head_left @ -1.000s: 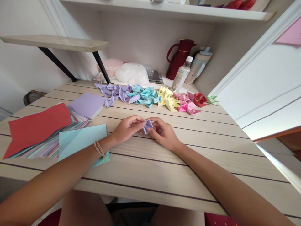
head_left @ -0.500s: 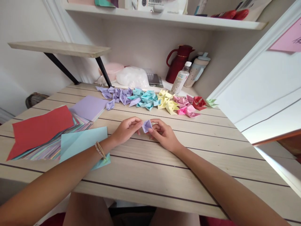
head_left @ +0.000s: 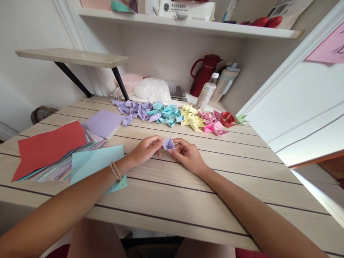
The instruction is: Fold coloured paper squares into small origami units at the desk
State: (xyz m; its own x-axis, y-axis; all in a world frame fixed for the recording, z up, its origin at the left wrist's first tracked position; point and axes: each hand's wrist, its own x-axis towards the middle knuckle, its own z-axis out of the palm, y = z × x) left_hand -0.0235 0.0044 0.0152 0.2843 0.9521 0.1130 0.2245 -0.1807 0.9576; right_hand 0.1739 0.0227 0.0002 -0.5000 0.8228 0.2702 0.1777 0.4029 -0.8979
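A small folded piece of purple origami paper [head_left: 168, 144] is held just over the table, its creased faces turned up toward me. My left hand [head_left: 147, 148] pinches its left corner between thumb and fingers. On the opposite side, my right hand [head_left: 186, 153] grips the right corner, thumb low and index finger above. Beyond the hands lies a row of folded paper pieces: purple [head_left: 141, 110], turquoise [head_left: 170, 114], yellow [head_left: 192, 117], pink [head_left: 212, 122], red [head_left: 227, 119] and pale green [head_left: 242, 119].
At left lie a fanned paper stack with a red sheet [head_left: 51, 145] on top, a purple stack [head_left: 102, 122] and a turquoise sheet [head_left: 96, 159] under my left forearm. A clear bottle [head_left: 206, 94], red jug [head_left: 205, 75] and tumbler [head_left: 225, 82] stand behind. A raised wooden shelf [head_left: 72, 57] is back left.
The purple origami paper has tilted and turned slightly between my fingers, showing its inner fold differently. Both hands keep their pinch. The whole view has shifted a little.
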